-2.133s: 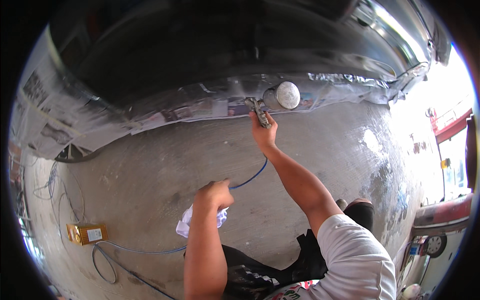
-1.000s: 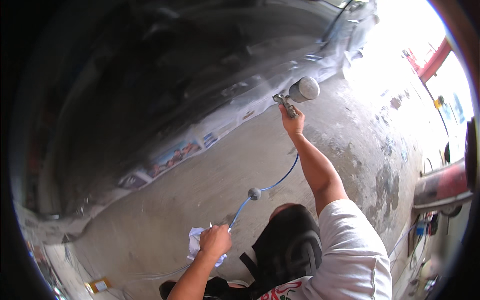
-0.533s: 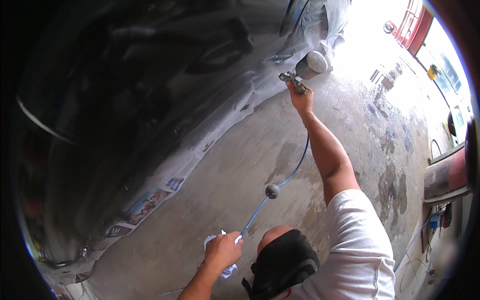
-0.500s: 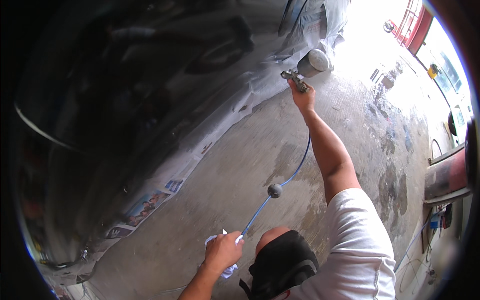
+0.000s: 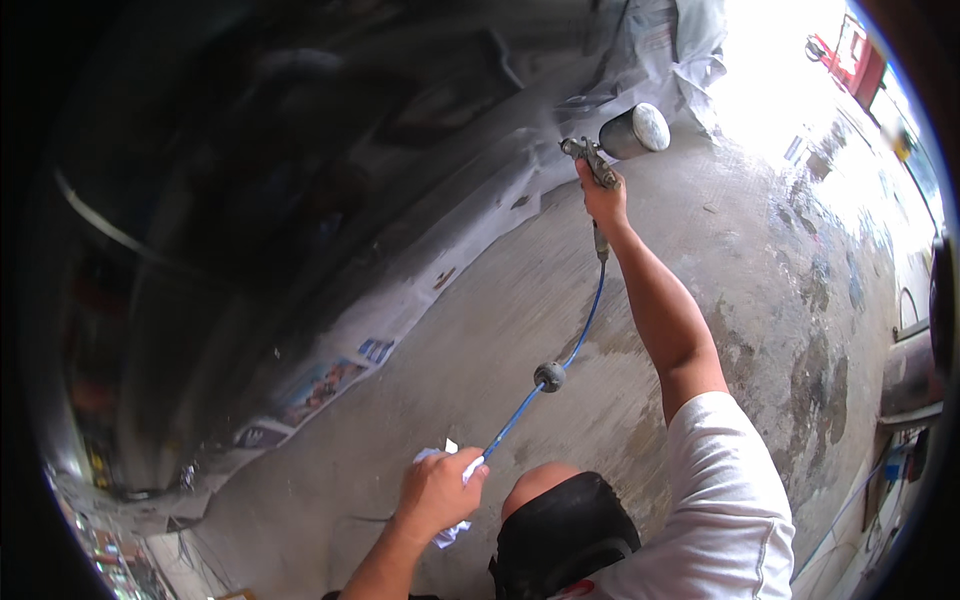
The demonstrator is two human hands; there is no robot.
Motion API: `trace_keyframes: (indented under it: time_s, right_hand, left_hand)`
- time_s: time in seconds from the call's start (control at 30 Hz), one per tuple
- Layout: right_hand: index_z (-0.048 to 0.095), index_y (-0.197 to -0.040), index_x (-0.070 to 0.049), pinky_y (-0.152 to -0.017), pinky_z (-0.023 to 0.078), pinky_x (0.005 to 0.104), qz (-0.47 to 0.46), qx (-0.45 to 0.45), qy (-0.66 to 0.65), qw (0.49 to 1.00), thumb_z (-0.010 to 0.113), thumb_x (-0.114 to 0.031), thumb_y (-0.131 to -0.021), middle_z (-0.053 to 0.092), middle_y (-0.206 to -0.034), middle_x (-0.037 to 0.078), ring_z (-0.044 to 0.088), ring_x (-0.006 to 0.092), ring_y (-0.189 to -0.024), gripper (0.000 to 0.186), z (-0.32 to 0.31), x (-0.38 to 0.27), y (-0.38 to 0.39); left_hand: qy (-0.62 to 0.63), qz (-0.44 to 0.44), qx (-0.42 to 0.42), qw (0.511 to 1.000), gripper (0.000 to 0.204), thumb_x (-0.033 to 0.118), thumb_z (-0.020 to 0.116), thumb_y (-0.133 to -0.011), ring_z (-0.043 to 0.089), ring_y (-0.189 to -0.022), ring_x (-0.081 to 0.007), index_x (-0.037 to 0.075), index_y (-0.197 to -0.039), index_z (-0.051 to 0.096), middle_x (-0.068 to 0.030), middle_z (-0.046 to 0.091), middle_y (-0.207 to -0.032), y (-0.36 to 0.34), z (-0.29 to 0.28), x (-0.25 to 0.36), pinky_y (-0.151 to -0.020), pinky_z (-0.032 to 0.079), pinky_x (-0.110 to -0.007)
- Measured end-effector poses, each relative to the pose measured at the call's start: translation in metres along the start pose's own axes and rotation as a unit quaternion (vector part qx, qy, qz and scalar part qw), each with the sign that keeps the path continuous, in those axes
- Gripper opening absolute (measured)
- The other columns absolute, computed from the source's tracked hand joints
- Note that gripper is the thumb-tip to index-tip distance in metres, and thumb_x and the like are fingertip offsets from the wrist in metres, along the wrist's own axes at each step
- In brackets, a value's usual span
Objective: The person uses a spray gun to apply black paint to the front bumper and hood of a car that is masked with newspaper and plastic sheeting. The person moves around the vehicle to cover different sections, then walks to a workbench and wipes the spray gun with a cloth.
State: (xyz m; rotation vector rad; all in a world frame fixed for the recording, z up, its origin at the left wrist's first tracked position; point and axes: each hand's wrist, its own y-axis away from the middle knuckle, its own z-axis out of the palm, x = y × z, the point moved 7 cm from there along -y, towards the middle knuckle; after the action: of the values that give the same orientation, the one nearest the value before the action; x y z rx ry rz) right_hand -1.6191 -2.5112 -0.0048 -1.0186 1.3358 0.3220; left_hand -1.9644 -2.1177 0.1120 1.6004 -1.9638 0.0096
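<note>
While the right hand [image 5: 603, 200] was stretched out at full arm's length, it was closed around the grip of a spray gun [image 5: 598, 165], nozzle aimed at the dark glossy car body [image 5: 300, 200]. Gun's grey cup [image 5: 636, 130] sat just beside the car's lower edge, above the hand. Blue air hose [image 5: 575, 345] dropped from the gun's base, away from the car, through a round grey fitting [image 5: 549, 376] to the left hand [image 5: 437, 492]. Left hand was fisted on the hose plus a crumpled white rag [image 5: 447, 530], well apart from the car. Newspaper masking [image 5: 330, 375] ran along the car's bottom edge on the concrete floor [image 5: 760, 300].
</note>
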Motion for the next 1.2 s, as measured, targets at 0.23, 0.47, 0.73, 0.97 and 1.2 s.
trace_keyframes:
  time_s: [0.23,0.47,0.73,0.97,1.2]
  right_hand:
    - [0.067,-0.088,0.000,-0.062,0.044,0.0344,0.022,-0.070,-0.037,0.997,0.075,-0.033,-0.098,0.059,-0.070,0.001,0.052,0.0120,-0.067,0.035,0.068,-0.090,0.177]
    - [0.068,-0.093,0.001,-0.068,0.049,0.0405,-0.016,-0.088,-0.050,0.995,0.075,-0.032,-0.097,0.066,-0.075,0.011,0.059,0.0209,-0.070,0.034,0.130,-0.165,0.313]
    - [0.063,-0.092,-0.001,-0.067,0.048,0.0410,-0.034,-0.137,-0.047,0.989,0.073,-0.028,-0.098,0.064,-0.073,0.011,0.057,0.0249,-0.067,0.030,0.206,-0.256,0.471]
    - [0.061,-0.094,-0.002,-0.070,0.049,0.0440,-0.041,-0.198,-0.053,0.978,0.070,-0.028,-0.100,0.065,-0.076,0.015,0.060,0.0335,-0.070,0.029,0.279,-0.333,0.603]
    - [0.065,-0.107,-0.004,-0.079,0.051,0.0473,-0.041,-0.275,-0.051,0.959,0.069,-0.029,-0.100,0.071,-0.089,0.018,0.067,0.0402,-0.085,0.027,0.355,-0.395,0.726]
  left_hand:
    - [0.012,0.018,0.083,0.996,0.022,0.027,0.072,-0.088,0.070,-0.074,-0.0370,0.012,-0.103,0.077,-0.0166,0.070,-0.075,0.124,-0.029,-0.072,-0.072,0.055,-0.047]
    - [0.109,-0.079,0.072,0.988,0.022,0.028,0.071,-0.090,0.072,-0.077,-0.0373,0.011,-0.103,0.078,-0.0174,0.072,-0.078,0.250,-0.043,-0.173,-0.075,0.056,-0.046]
    - [0.286,-0.197,0.040,0.937,0.018,0.014,0.070,-0.093,0.068,-0.066,-0.0141,0.001,-0.105,0.075,-0.0062,0.071,-0.073,0.380,-0.049,-0.274,-0.066,0.052,-0.032]
    - [0.234,-0.196,0.068,0.950,0.024,0.028,0.072,-0.090,0.072,-0.072,-0.0296,0.009,-0.104,0.076,-0.0135,0.072,-0.077,0.482,-0.047,-0.324,-0.070,0.054,-0.040]
    - [0.082,-0.166,0.056,0.981,0.022,0.027,0.068,-0.087,0.072,-0.082,-0.0407,0.009,-0.095,0.076,-0.0194,0.074,-0.083,0.543,-0.040,-0.354,-0.077,0.056,-0.050]
